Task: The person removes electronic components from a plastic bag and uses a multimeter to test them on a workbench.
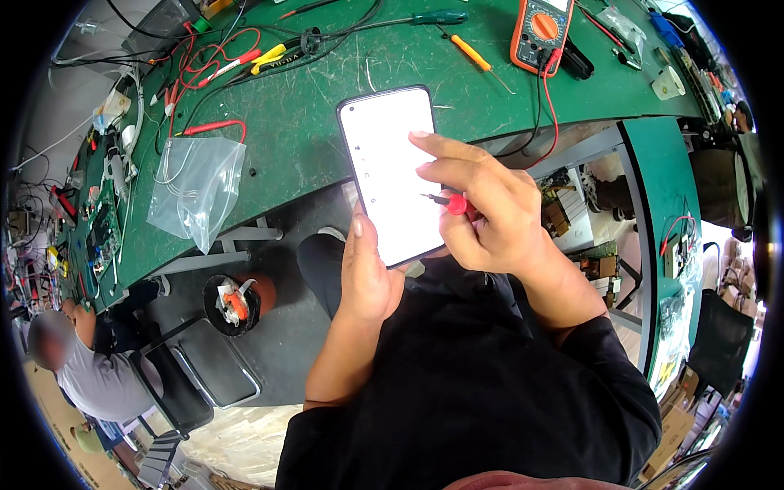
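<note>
A smartphone (384, 163) with a bright white screen is held upright over the near edge of the green workbench. My left hand (367, 269) grips it by its lower left side. My right hand (490, 204) is over the screen, index and middle fingers extended toward it, while holding a red test probe (457, 204) with a dark tip angled across the screen. Whether the fingertips touch the glass I cannot tell.
The workbench (302, 122) holds an orange multimeter (541, 33), screwdrivers, tangled leads and a plastic bag (192, 188). A co-worker (98, 367) sits at lower left beside a folding chair. A bin (241, 302) stands below the bench. A side desk (645, 163) is at right.
</note>
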Demonstrator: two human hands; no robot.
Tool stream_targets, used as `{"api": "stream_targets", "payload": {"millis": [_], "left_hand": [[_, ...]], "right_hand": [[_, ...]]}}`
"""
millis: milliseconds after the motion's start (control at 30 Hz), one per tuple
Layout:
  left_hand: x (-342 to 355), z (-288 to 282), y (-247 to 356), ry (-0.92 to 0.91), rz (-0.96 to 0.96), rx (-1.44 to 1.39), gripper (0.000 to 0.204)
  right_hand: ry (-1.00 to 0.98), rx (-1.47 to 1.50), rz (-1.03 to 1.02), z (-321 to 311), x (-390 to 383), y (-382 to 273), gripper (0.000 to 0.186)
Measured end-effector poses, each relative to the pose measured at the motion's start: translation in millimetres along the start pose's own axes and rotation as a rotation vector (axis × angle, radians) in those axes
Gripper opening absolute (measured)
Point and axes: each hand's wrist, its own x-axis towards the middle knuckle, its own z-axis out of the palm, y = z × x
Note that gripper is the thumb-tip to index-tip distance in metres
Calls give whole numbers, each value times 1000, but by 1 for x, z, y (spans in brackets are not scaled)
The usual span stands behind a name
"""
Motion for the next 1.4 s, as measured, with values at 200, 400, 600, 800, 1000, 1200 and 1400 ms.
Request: {"api": "stream_targets", "payload": {"millis": [200,400,600,800,1000,1200,1400], "left_hand": [[-1,6,3,-58,9,-36,61],[-1,11,2,14,5,-76,63],[2,5,6,-41,-3,-56,66],[4,7,15,-68,-10,-79,69],[8,2,19,-35,4,-178,71],[11,-1,22,-35,-20,-183,68],[10,-2,22,-35,-35,-255,69]], "right_hand": [[19,-14,-37,-1,3,5,35],[-33,26,6,-2,5,1,34],[-6,32,20,-4,-4,2,31],[24,39,-72,-3,-12,5,25],[-60,117,-118,-7,-25,5,20],[-101,141,-153,-4,-39,4,22],[-154,63,-141,-3,-37,2,24]]}}
